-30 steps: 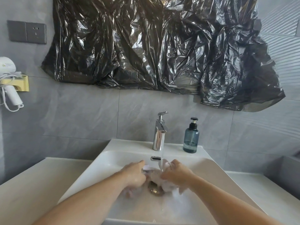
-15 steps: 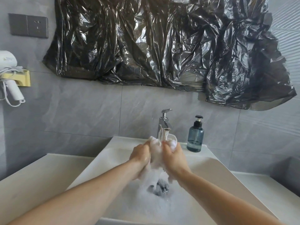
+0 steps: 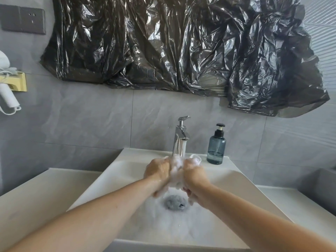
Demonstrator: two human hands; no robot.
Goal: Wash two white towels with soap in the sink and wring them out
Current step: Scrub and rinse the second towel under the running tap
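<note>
A soapy white towel is bunched between both my hands above the white sink, just under the chrome tap. My left hand grips its left side and my right hand grips its right side, fists close together. Foam covers the towel and my fingers. Foamy water lies in the basin around the drain. I see only one towel; a second is not visible.
A blue soap pump bottle stands on the sink ledge right of the tap. White counter runs on both sides. A black plastic sheet hangs on the wall; a hair dryer hangs at far left.
Both hands lifted the towel from the basin floor up toward the tap spout and now squeeze it together. Foamy water has spread in the basin.
</note>
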